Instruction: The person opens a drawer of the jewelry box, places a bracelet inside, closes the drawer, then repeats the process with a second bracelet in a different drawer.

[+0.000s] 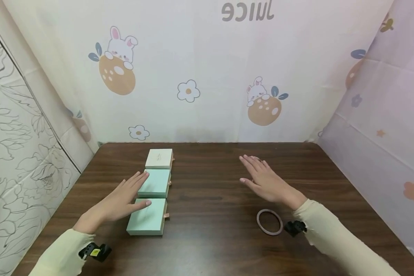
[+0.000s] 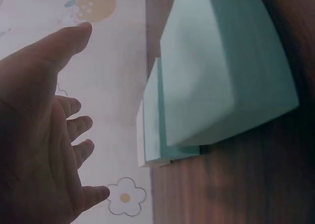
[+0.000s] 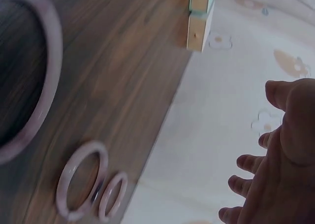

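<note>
Three flat boxes stand in a row left of centre: a cream box (image 1: pixel 159 158) at the back, a mint-green box (image 1: pixel 156 183) in the middle and another mint-green box (image 1: pixel 146 221) in front. My left hand (image 1: pixel 119 201) hovers over their left side, fingers extended and thumb spread, holding nothing. On the right, my right hand (image 1: pixel 267 182) is also raised with straight fingers and holds nothing. Below it lies a pale pinkish bangle (image 1: pixel 258 221). The right wrist view shows two more bangles, a middle one (image 3: pixel 63 184) and a far one (image 3: pixel 103 204), mostly hidden behind that hand in the head view.
Everything lies on a dark brown wooden table (image 1: pixel 207 237). A printed curtain (image 1: pixel 214 50) with rabbits and flowers hangs behind its far edge, and more fabric borders both sides. Small ribbon tabs (image 1: pixel 166 216) stick out from the boxes' right sides.
</note>
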Action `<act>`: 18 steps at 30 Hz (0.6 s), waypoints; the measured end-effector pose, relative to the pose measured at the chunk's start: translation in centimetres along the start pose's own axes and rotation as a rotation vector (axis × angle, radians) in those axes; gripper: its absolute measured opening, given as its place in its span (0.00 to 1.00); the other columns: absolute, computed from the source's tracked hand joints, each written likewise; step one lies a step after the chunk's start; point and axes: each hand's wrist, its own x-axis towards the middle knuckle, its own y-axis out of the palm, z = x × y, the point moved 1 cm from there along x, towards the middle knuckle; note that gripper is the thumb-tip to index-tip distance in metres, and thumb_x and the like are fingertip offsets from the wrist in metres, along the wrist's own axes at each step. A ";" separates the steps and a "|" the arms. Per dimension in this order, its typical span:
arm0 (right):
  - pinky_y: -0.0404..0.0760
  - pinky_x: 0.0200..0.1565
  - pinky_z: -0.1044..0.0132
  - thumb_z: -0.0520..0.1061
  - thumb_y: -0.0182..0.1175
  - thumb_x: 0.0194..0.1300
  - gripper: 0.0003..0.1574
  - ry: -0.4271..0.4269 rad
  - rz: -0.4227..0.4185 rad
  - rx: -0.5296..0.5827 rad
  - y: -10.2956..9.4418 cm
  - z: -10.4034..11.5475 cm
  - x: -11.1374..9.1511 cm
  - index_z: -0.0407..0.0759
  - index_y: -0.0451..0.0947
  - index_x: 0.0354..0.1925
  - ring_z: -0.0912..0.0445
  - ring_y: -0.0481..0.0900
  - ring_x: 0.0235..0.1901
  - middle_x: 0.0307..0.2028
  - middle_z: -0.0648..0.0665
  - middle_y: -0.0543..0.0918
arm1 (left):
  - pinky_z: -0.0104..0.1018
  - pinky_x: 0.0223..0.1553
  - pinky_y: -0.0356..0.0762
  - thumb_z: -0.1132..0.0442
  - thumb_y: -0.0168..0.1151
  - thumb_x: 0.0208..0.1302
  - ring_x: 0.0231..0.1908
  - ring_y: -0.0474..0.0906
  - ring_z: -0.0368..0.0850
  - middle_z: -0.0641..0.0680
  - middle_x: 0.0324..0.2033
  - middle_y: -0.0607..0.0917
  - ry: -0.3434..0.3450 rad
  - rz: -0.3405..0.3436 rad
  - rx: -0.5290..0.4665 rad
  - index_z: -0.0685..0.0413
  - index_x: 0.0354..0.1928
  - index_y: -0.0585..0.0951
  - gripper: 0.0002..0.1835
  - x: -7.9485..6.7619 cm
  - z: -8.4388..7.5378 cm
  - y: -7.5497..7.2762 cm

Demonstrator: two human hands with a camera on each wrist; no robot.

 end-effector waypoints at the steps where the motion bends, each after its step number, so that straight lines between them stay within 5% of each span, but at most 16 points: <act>1: 0.43 0.64 0.38 0.59 0.44 0.74 0.43 -0.011 0.001 0.001 0.2 0.4 0.3 0.38 0.44 0.74 0.40 0.44 0.71 0.72 0.35 0.50 | 0.66 0.62 0.41 0.37 0.54 0.64 0.71 0.42 0.59 0.60 0.72 0.53 0.000 -0.001 -0.007 0.55 0.75 0.51 0.47 -0.1 0.1 0.1; 18: 0.45 0.66 0.43 0.59 0.44 0.74 0.41 -0.198 0.136 -0.031 2.8 6.3 4.1 0.44 0.44 0.75 0.45 0.43 0.72 0.73 0.39 0.51 | 0.66 0.62 0.44 0.35 0.57 0.61 0.70 0.45 0.63 0.61 0.71 0.55 0.010 0.029 -0.091 0.61 0.73 0.54 0.49 -1.7 0.8 1.8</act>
